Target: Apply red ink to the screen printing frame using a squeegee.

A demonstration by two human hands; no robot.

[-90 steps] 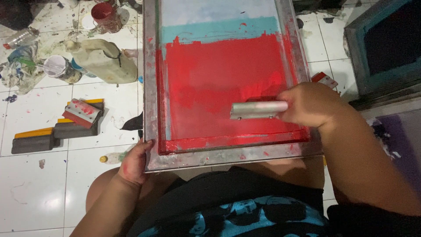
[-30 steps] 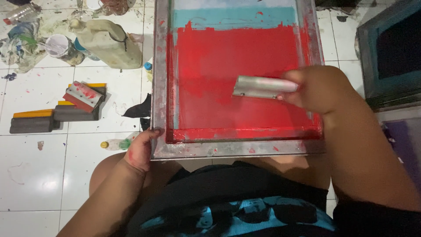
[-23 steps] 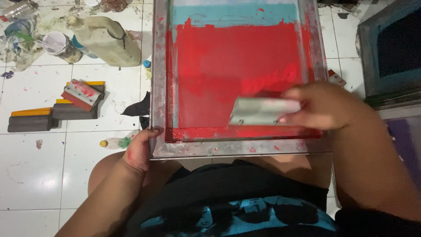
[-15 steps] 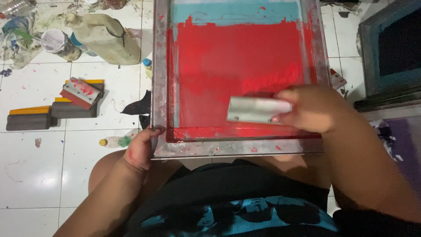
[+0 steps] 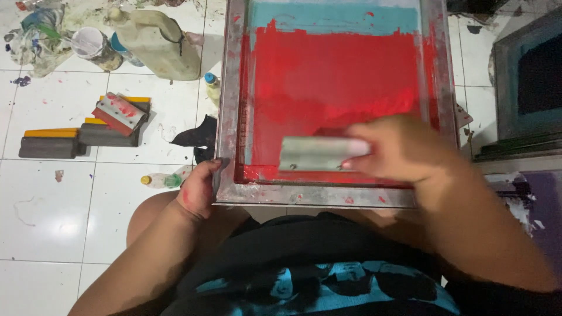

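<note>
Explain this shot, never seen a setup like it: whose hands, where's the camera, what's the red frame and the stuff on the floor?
The one view comes from a camera on the person's head, looking down at their lap and a white tiled floor. No machine, just bare hands. The right hand holds a metal-handled squeegee on the red ink inside a metal-framed printing screen; it looks blurred. The left hand grips the frame's near left corner. To the left on the floor lie spare squeegees, a stained plastic jug, a small cup and a small bottle. Another framed screen sits on the right.
</note>
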